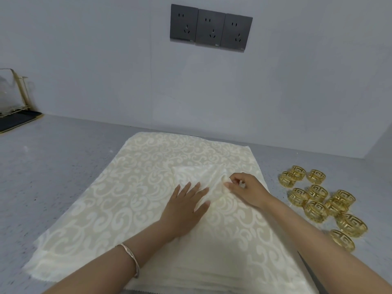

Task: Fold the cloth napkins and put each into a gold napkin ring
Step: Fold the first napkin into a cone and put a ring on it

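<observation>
Rack (pixel 12 96) at far left cut off by frame edge; I can't make out contents. Near edge of napkin (pixel 127 187) runs out of view below. Napkin cream, scroll-patterned, flat on worktop (pixel 63 166), one corner folded inward. Left hand (pixel 186 206) presses it, fingers spread; right hand (pixel 246 192) fingers pinch fold. Gold rings (pixel 322 200) clustered right, off cloth.

pinches a small raised fold of the cream patterned napkin (pixel 197 174) with thumb and fingertips of the right hand (pixel 248 193). presses the left hand (pixel 184 211) flat on the cloth just left of the grip, fingers straight. right of the grip, off the cloth, a cluster of gold napkin rings (pixel 317 193) on the grey counter (pixel 63 166).
</observation>
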`<state>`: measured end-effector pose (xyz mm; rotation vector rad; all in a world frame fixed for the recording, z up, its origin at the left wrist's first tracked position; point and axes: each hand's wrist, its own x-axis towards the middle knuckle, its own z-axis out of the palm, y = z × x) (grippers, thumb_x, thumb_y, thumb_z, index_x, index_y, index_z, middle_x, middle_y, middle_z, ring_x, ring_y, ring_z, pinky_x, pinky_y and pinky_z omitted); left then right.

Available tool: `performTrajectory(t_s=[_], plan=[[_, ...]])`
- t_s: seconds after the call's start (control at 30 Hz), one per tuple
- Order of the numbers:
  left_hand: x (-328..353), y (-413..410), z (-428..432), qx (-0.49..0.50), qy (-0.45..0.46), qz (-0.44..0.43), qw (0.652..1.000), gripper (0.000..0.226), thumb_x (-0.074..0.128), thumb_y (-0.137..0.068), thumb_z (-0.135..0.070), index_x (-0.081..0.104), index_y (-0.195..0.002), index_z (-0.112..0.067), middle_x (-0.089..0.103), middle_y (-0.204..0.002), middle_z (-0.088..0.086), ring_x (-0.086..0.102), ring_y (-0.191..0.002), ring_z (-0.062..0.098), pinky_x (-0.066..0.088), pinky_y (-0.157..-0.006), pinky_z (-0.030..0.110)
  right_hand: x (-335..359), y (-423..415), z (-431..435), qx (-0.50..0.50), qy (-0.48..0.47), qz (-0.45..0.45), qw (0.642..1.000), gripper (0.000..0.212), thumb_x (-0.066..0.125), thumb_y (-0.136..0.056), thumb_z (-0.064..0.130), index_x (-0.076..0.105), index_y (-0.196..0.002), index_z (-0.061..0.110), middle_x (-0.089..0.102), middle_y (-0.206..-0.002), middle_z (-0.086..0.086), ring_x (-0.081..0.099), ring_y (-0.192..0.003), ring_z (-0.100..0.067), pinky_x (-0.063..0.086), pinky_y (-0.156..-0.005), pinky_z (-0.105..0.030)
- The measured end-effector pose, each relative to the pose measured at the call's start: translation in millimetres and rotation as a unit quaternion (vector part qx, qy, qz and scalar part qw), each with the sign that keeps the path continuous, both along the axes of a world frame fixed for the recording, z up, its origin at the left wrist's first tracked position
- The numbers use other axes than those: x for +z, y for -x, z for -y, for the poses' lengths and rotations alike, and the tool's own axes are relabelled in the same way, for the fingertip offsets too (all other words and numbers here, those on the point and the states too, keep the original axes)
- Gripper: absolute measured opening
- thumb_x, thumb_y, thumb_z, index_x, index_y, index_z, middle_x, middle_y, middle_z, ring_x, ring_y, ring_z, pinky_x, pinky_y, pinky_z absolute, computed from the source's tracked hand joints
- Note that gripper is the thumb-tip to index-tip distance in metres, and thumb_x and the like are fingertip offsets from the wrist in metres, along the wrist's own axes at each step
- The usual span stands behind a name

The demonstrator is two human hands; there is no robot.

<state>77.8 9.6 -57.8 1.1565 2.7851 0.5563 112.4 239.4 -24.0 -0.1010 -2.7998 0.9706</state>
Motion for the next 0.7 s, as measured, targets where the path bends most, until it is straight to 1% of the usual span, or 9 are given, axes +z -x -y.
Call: performTrajectory(t_s=[0.17,0.23,0.27,0.33,0.4,0.47,0.53,0.6,0.7], plan=[[1,2,0,0.001,-0.022,0.012,1.0,0.047,0.018,-0.104,-0.035,0.009,-0.151,-0.037,0.006,-0.16,-0.012,-0.005,-0.147,0.009,-0.01,-0.119,0.031,-3,9,3,-0.018,0.032,0.006,0.999,0.037,0.069,-0.085,0.027,0.046,-0.056,0.029,0.039,-0.06,0.008,0.034,-0.059,-0.008,0.031,-0.06,-0.015],[4,1,0,0.004,-0.045,0.035,0.998,0.049,0.021,-0.104,-0.027,0.01,-0.152,-0.035,0.014,-0.159,-0.009,0.001,-0.148,0.011,-0.007,-0.118,0.03,-4,11,3,-0.025,0.025,0.003,0.999,0.039,0.072,-0.083,0.024,0.044,-0.056,0.029,0.037,-0.06,0.009,0.033,-0.058,-0.008,0.031,-0.058,-0.014],[8,2,1,0.002,-0.056,0.052,0.997,0.052,0.025,-0.103,-0.024,0.009,-0.152,-0.033,0.023,-0.157,-0.005,0.008,-0.147,0.015,-0.001,-0.118,0.029,-4,12,3,-0.027,0.021,0.006,0.999,0.038,0.073,-0.082,0.023,0.044,-0.057,0.027,0.037,-0.06,0.009,0.033,-0.058,-0.009,0.032,-0.057,-0.014],[16,10,0,-0.002,-0.07,0.068,0.995,0.061,0.036,-0.1,-0.023,0.006,-0.153,-0.028,0.042,-0.142,0.002,0.028,-0.14,0.023,0.017,-0.113,0.029,-3,15,2,-0.027,0.019,0.018,0.999,0.039,0.074,-0.081,0.024,0.043,-0.058,0.023,0.036,-0.061,0.008,0.033,-0.058,-0.01,0.031,-0.058,-0.015],[22,29,-4,0.024,-0.073,0.056,0.995,0.067,0.043,-0.097,-0.033,0.007,-0.153,-0.023,0.038,-0.146,0.004,0.031,-0.137,0.025,0.023,-0.111,0.032,-1,17,2,-0.028,0.02,0.028,0.999,0.04,0.074,-0.08,0.024,0.042,-0.057,0.021,0.036,-0.06,0.008,0.033,-0.058,-0.01,0.031,-0.06,-0.018],[24,52,-8,0.06,-0.047,0.018,0.997,0.063,0.036,-0.099,-0.042,0.014,-0.152,-0.019,0.025,-0.155,0.005,0.021,-0.143,0.024,0.016,-0.117,0.035,0,19,2,-0.033,0.016,0.037,0.999,0.04,0.075,-0.08,0.026,0.042,-0.057,0.021,0.036,-0.059,0.009,0.033,-0.056,-0.008,0.031,-0.061,-0.019],[25,69,-10,0.089,-0.002,0.016,0.996,0.055,0.027,-0.102,-0.042,0.021,-0.151,-0.017,0.024,-0.156,0.007,0.019,-0.143,0.025,0.015,-0.117,0.037,1,20,3,-0.043,0.005,0.047,0.998,0.039,0.075,-0.08,0.028,0.044,-0.057,0.022,0.038,-0.059,0.01,0.035,-0.056,-0.006,0.032,-0.062,-0.018],[31,77,-9,0.108,0.013,0.025,0.994,0.048,0.025,-0.103,-0.039,0.033,-0.145,-0.017,0.037,-0.147,0.008,0.032,-0.134,0.026,0.027,-0.108,0.036,2,19,4,-0.058,-0.004,0.057,0.997,0.035,0.075,-0.079,0.03,0.047,-0.059,0.024,0.042,-0.061,0.011,0.039,-0.057,-0.005,0.034,-0.066,-0.019],[42,81,-8,0.141,0.022,-0.021,0.989,0.038,0.029,-0.102,-0.036,0.053,-0.125,-0.017,0.056,-0.124,0.006,0.051,-0.113,0.025,0.035,-0.095,0.035,4,17,9,-0.095,-0.045,0.043,0.994,0.024,0.076,-0.076,0.035,0.055,-0.068,0.025,0.053,-0.075,0.011,0.048,-0.07,-0.006,0.039,-0.079,-0.026]])
